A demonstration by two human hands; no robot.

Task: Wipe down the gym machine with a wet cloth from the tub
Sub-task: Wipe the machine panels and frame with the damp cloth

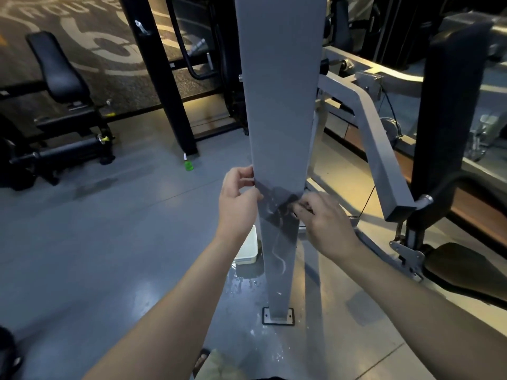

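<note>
Standing at far left is a black padded seat (60, 75); nearer centre, a small green bottle (188, 164) rests on the grey floor. The left hand (238, 204) curls its fingers round one end of a dark grey cloth (274, 200), which is stretched across the front of the machine's grey upright post (279, 91). A white tub (248, 252) sits on the floor just behind the post, beside a wet patch (244, 283). The right hand (326, 223) pinches the cloth's other end at the post's right edge. Farther right runs the machine's angled arm (384, 149).
</note>
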